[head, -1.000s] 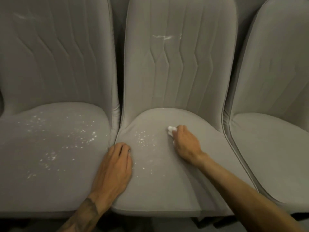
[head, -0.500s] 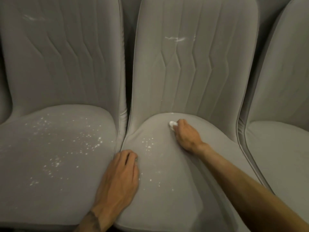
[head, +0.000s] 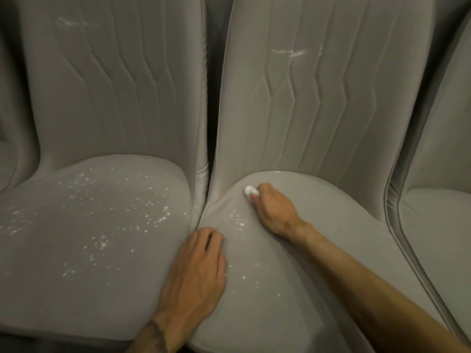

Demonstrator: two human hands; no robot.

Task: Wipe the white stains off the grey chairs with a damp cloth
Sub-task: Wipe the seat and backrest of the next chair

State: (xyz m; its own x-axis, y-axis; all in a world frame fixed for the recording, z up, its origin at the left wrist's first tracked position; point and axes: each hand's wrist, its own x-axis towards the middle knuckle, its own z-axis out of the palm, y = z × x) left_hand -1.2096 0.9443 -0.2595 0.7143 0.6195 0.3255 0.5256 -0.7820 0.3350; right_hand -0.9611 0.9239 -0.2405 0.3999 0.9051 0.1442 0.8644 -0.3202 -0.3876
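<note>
Three grey padded chairs stand side by side. On the middle chair's seat (head: 318,250), my right hand (head: 274,212) presses a small white cloth (head: 250,191) near the back of the seat. White specks (head: 238,222) lie just left of that hand, with more lower down. A white smear (head: 289,52) marks the middle backrest. My left hand (head: 196,273) rests flat, fingers together, on the seam between the left and middle seats, holding nothing. The left chair's seat (head: 51,289) carries many white specks (head: 142,210), and its backrest has a faint smear (head: 68,22).
The right chair (head: 438,238) shows no stains in the visible part. A dark narrow gap (head: 211,72) runs between the left and middle backrests. Part of another backrest (head: 7,123) shows at the far left edge.
My right hand with the cloth has slid toward the back of the middle seat and slightly left. The camera has moved closer and shifted left. My left hand stays at the seam.
</note>
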